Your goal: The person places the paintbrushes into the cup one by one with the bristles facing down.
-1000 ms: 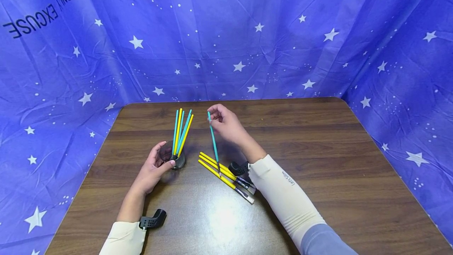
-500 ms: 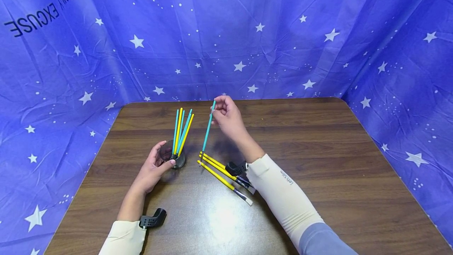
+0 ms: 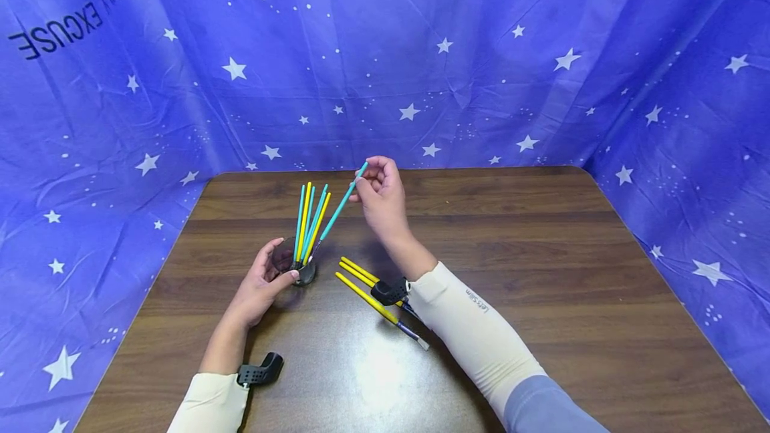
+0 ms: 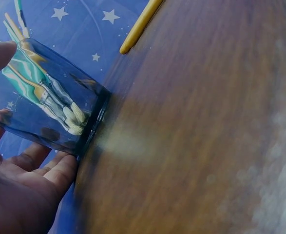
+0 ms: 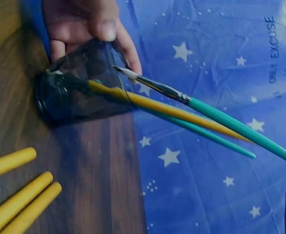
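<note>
A dark, see-through glass cup (image 4: 60, 97) stands on the table, its several teal and yellow paintbrushes (image 3: 305, 226) bristle-end down inside. My left hand (image 3: 261, 293) grips the cup, thumb on the near side and fingers round the far side. Between thumb and fingertips, my right hand (image 3: 381, 199) pinches a teal paintbrush (image 3: 341, 209) near its handle end. That brush slants down to the left, and its bristle tip is at the cup's rim in the right wrist view.
Three yellow paintbrushes (image 3: 367, 298) lie on the wooden table (image 3: 541, 272) right of the cup, partly under my right forearm. A blue star-printed curtain (image 3: 409, 79) surrounds the table's back and sides.
My right hand has raised the teal paintbrush and swung its bristle end left, from above the lying yellow brushes to the cup. The left hand keeps its hold on the cup.
</note>
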Demonstrator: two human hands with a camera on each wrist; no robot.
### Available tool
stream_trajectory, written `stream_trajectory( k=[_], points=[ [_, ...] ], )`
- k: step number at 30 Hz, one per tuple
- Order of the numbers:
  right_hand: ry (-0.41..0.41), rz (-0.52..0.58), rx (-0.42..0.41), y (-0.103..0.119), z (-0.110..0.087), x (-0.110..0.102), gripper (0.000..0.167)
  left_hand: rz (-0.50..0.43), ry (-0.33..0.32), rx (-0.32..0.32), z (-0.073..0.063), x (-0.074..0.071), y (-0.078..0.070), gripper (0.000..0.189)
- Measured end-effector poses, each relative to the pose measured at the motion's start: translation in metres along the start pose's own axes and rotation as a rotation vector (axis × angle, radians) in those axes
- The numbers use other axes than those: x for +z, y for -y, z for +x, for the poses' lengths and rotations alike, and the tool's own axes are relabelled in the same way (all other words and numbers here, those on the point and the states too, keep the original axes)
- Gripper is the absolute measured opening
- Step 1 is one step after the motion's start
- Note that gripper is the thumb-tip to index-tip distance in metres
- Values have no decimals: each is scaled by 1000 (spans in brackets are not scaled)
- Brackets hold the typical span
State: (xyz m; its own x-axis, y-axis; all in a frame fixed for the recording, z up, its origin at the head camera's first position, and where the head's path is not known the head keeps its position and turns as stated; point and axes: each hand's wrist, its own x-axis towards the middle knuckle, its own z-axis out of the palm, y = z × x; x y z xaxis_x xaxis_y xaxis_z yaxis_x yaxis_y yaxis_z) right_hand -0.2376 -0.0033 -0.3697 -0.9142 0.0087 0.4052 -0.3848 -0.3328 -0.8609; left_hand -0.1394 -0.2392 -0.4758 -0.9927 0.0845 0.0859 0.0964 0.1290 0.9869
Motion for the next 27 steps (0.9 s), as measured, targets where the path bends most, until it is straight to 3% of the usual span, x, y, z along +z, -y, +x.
stream_trajectory(
  k=[10,19,27],
  points=[
    [5,-15,-43,-6,-7,14,33,-23,7,23,0,0,0,72],
    [98,-160,-9,6,-28,25,29,-31,4,24,0,0,-1,72],
    [152,-230,3,-12,-34,27,26,-29,5,24,0,1,-2,72]
  ],
)
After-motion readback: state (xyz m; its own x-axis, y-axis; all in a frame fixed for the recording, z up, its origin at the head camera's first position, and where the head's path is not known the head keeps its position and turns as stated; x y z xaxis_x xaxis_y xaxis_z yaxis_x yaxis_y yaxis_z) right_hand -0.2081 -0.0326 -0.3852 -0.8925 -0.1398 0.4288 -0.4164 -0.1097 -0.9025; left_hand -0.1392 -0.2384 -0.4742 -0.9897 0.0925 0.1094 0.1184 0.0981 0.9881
